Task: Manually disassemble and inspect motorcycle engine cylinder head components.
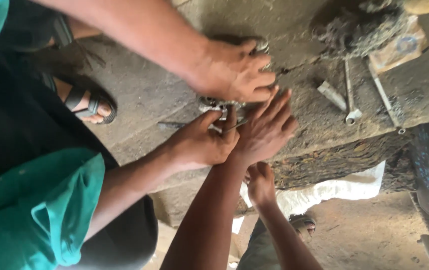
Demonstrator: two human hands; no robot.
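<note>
Metal part (218, 107): small and grey, it lay on the stone slab (304, 115) near the middle of the view, hemmed in by three hands.
Right hand (200, 143): reaching in from 8 o'clock, it pinched the metal part between thumb and fingertips, closed on it.
Left hand (234, 70): coming from 11 o'clock, it sat just at 12 o'clock of the metal part with fingers curled under; whether it held anything could not be told.
Co-worker's hand (267, 127): from 6 o'clock, open and flat, fingers spread, it touched the right hand at 3 o'clock of the part.
Co-worker's other hand (260, 182): lower down, loosely curled against the slab's edge.
Spanners (350, 97): two thin ones lay on the slab at 2 o'clock, well apart from the hands.
Sandal (92, 105): on a foot at 9 o'clock.
</note>
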